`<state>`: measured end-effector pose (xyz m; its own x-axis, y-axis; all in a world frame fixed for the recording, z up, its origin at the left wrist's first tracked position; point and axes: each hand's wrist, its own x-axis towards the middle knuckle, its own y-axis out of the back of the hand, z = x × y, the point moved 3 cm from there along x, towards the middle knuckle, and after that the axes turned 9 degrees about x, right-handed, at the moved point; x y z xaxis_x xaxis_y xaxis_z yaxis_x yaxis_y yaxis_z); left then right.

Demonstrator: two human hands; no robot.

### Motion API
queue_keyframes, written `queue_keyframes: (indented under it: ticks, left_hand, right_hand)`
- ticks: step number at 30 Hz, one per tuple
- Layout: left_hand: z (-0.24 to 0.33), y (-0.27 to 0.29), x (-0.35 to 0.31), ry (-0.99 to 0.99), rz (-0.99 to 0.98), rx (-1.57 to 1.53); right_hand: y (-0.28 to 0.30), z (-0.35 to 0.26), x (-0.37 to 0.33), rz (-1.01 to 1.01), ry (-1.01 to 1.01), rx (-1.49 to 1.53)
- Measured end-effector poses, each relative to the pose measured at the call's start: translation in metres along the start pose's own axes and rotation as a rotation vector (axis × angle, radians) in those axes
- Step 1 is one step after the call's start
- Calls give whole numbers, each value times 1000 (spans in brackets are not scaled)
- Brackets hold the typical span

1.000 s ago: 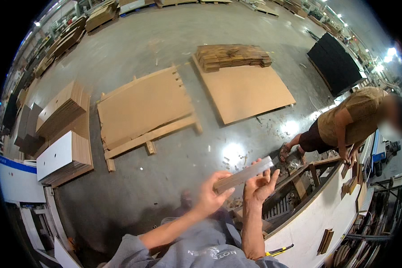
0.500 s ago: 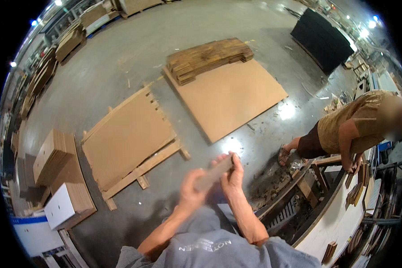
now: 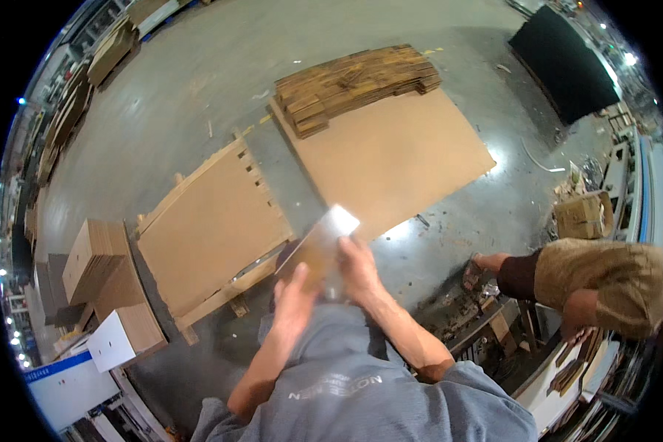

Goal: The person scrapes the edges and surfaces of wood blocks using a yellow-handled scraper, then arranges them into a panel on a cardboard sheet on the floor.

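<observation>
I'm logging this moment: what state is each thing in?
Left hand, closed on board's near end
Right hand, at board's right edge, closure unclear
Board, held tilted, blurred
Brown planks, stacked on tan sheet
Tan sheet, flat, partly covered
White panels, stacked
Black pile, stacked
Cardboard box, openness unclear

Glare on floor (image 3: 199, 96), motion-blurred board (image 3: 318, 247), dark fisheye edges

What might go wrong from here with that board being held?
The board, held up by the left fingers and right fingers, might slip and fall to the floor. Someone might trip on the pale strip lying there. The unevenly piled planks might slide if bumped.
</observation>
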<state>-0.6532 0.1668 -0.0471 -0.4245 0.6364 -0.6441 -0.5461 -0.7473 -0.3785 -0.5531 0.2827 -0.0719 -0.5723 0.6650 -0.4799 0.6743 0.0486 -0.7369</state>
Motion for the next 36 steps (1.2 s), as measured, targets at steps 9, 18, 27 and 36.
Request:
queue_keyframes:
  ticks: [9,18,27,36]
  left_hand:
    - [91,-45,210,177,-171,130]
    - [243,-12,397,295,-163,414]
    - [308,-47,459,192,-300,413]
    - [324,-83,522,194,-388,447]
  right_hand:
    - [-22,-53,196,294,105,-39]
    - [-97,-31,400,497,94,37]
    - [-145,-53,463,432,97,-19]
    - [-160,-84,508,437,223,-11]
